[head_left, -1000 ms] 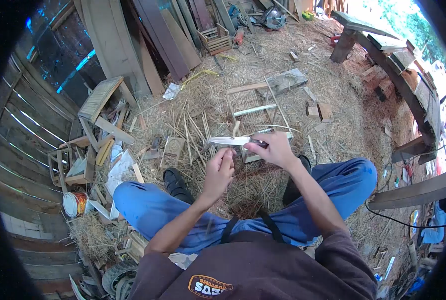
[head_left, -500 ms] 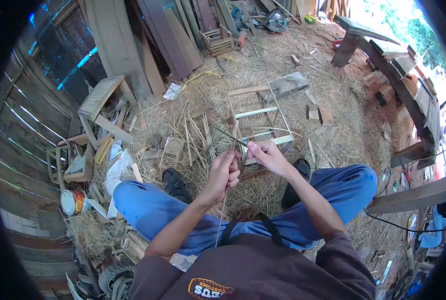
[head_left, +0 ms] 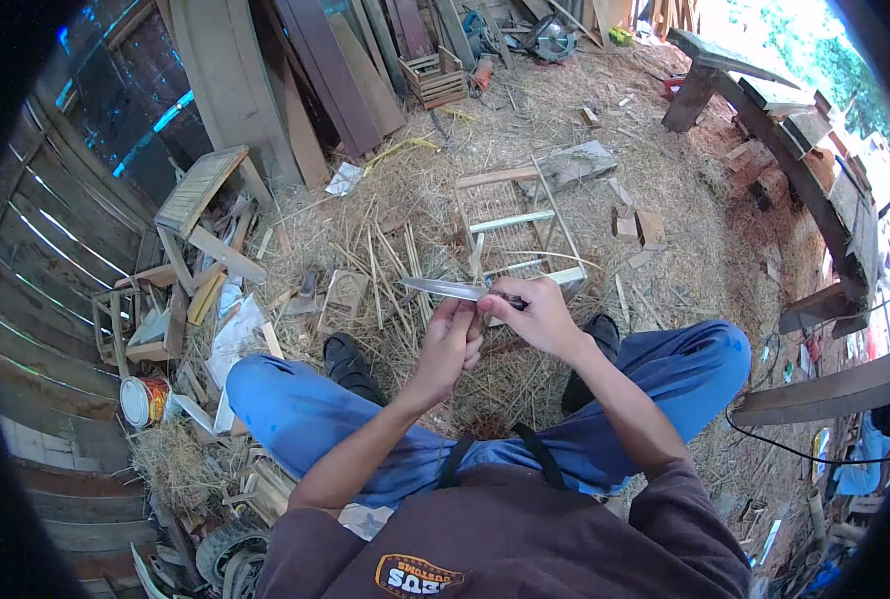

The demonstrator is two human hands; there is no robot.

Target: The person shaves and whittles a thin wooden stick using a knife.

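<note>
My right hand [head_left: 533, 317] is closed around the dark handle of a knife. The knife's blade [head_left: 445, 289] points left, flat side showing, and crosses just above my left hand [head_left: 445, 344]. That hand's fingers are pinched on a thin wooden strip [head_left: 477, 262], mostly hidden by the fingers and blade. Just beyond both hands, a wooden frame with slats [head_left: 505, 178] lies on the straw-covered ground. Several thin sticks [head_left: 377, 275] are scattered to its left.
My shoes [head_left: 351, 367] stand on either side of the work area. A small wooden stool [head_left: 200, 190] and a paint can [head_left: 145, 401] are at left. Boards [head_left: 230, 90] lean at the back, near a circular saw [head_left: 550, 42]. A long workbench [head_left: 779, 135] runs along the right.
The knife has turned so its blade shows broad and bright, and it has shifted left over my left hand. The strip that trailed down towards my lap no longer shows there.
</note>
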